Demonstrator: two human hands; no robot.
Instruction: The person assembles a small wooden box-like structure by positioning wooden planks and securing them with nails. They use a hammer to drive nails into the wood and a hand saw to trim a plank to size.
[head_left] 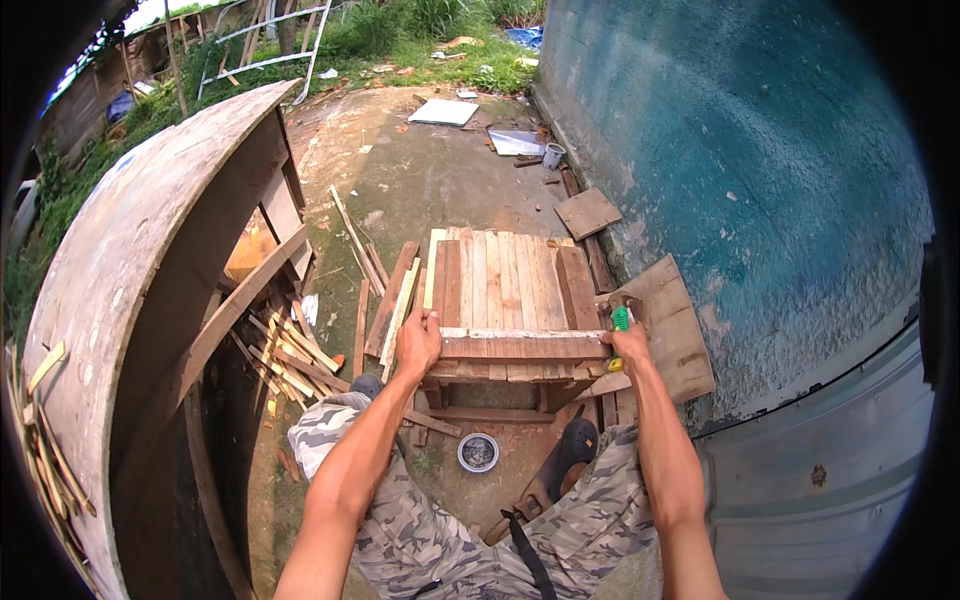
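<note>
A small wooden bench of planks stands before my knees. Across its near edge lies a reddish-brown wooden board with a pale, mottled upper edge. My left hand is closed at the board's left end, fingers curled on it. At the right end my right hand is closed round a green-and-yellow hand tool; the fingers hide much of it, so its exact kind is unclear. A loose wooden block rests along the right side of the bench top.
Between my feet stands a small round tub with dark bits inside. Thin wood strips lie heaped at left under a large leaning panel. Plywood leans by the blue-green wall. White sheets lie farther off.
</note>
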